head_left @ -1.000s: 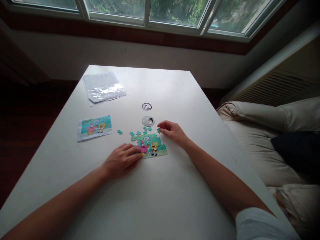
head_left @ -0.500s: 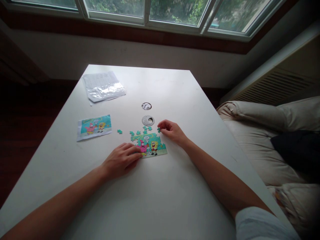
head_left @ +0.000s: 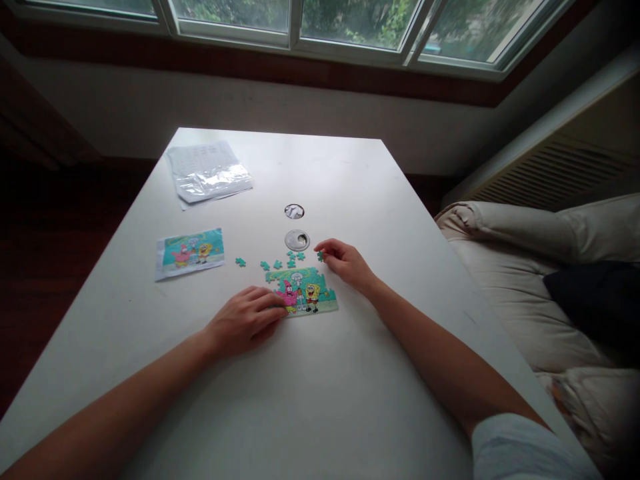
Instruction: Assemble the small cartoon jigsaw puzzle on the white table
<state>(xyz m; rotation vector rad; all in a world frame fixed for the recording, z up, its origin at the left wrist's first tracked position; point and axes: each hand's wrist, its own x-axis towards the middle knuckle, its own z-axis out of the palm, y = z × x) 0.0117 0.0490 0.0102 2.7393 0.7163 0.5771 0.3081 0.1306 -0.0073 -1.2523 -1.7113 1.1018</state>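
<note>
A partly joined jigsaw puzzle (head_left: 313, 293) with cartoon figures lies on the table, its top and left edges uneven. My left hand (head_left: 247, 315) grips its left side, fingers together over the pink figure and covering that corner. Just beyond the upper right corner, my right hand (head_left: 345, 262) pinches a small teal puzzle piece (head_left: 321, 256) between thumb and fingertips. Several loose teal pieces (head_left: 277, 265) are scattered above the puzzle, and another loose piece (head_left: 241, 263) sits farther left.
A printed picture sheet (head_left: 191, 255) of the same scene lies to the left. Papers in a clear plastic sleeve (head_left: 210, 172) are at the far left of the white table (head_left: 320, 393). A round cable hole (head_left: 295, 211) and its grey cover (head_left: 297, 241) are beyond the pieces. A sofa (head_left: 515, 293) stands at right.
The puzzle has shifted slightly to the right under my left hand. My right hand stays almost in place with its piece.
</note>
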